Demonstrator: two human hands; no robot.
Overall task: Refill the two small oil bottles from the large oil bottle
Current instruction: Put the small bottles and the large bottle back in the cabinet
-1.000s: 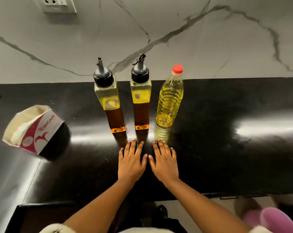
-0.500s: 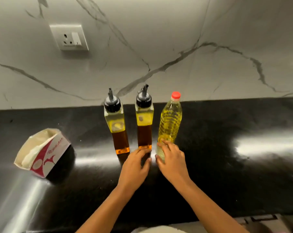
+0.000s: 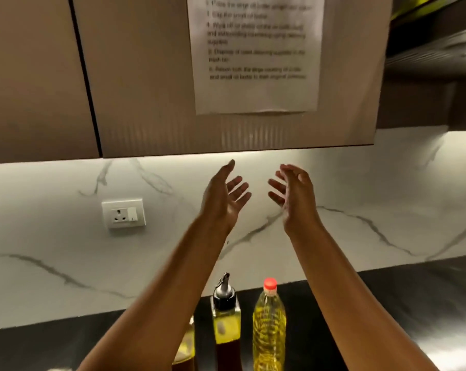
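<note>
Hovering empty, fingers spread, the left hand (image 3: 224, 199) and right hand (image 3: 293, 196) have the upright large oil bottle (image 3: 269, 325) at 6 o'clock.

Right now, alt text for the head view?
Left hand and right hand are raised, open and empty, before a marble backsplash. Below, on the black counter, stand the capped large oil bottle and two small oil bottles, one partly behind the left forearm. A blurred printed sheet hangs above.
</note>
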